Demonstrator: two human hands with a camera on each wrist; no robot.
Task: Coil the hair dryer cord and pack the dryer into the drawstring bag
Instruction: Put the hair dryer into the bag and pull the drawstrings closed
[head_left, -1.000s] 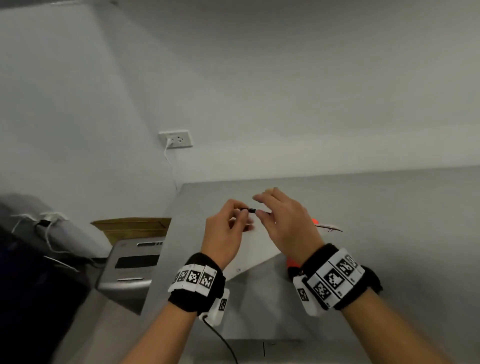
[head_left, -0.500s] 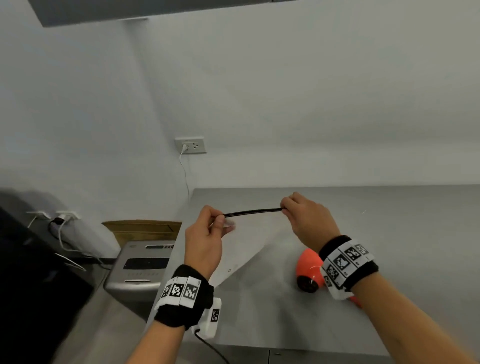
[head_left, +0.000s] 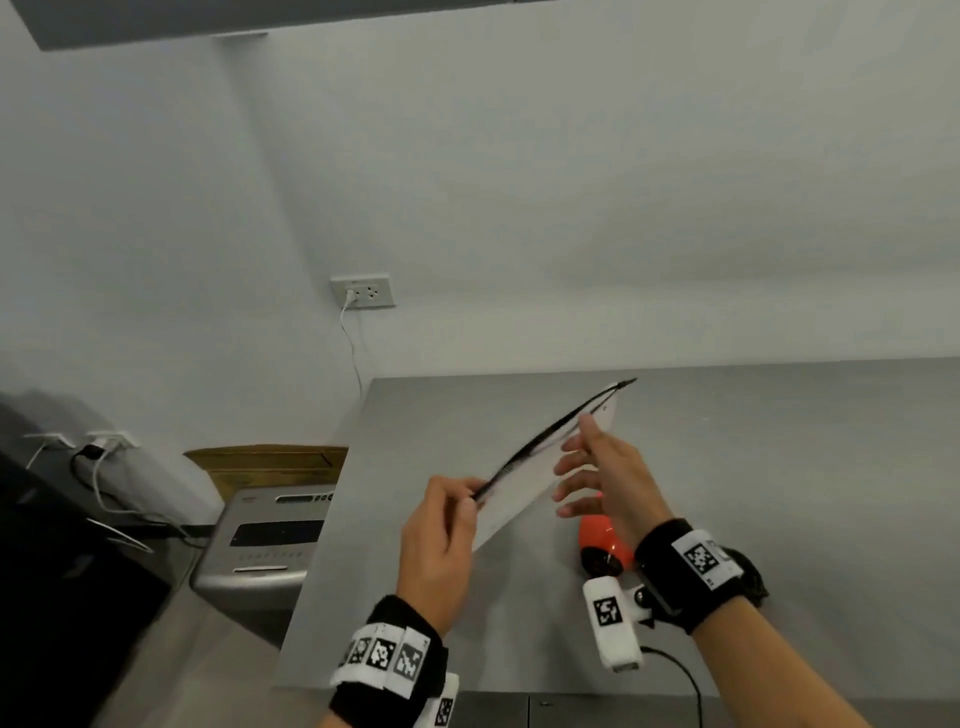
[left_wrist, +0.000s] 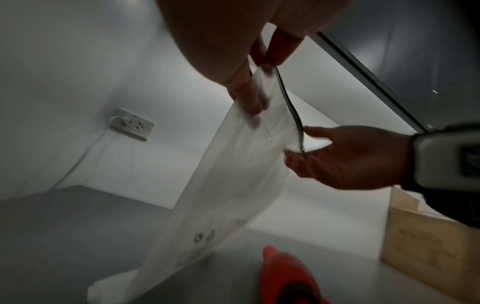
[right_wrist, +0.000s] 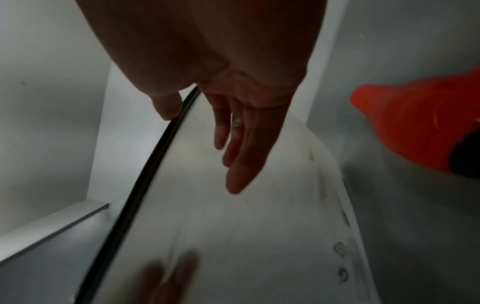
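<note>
A translucent white bag (head_left: 524, 478) with a black rim (head_left: 561, 426) hangs slanted above the grey table. My left hand (head_left: 470, 493) pinches the rim's near end between thumb and fingers (left_wrist: 259, 72). My right hand (head_left: 576, 467) is open, its fingers straight against the bag's side (right_wrist: 246, 226) and its thumb (right_wrist: 166, 107) at the black rim (right_wrist: 145, 174). The orange hair dryer (head_left: 600, 540) lies on the table under my right wrist, also visible in both wrist views (left_wrist: 288, 275) (right_wrist: 415, 127). Its cord is hidden.
The steel table (head_left: 779, 467) runs to the right and back to the wall. A wall socket (head_left: 363, 291) with a white plug sits above its left corner. A cardboard box (head_left: 270, 462) and a grey machine (head_left: 265, 540) stand left of the table.
The bag's rim has swung up and away to the far right. My right hand has let go of its pinch on the rim and opened. My left hand keeps its hold.
</note>
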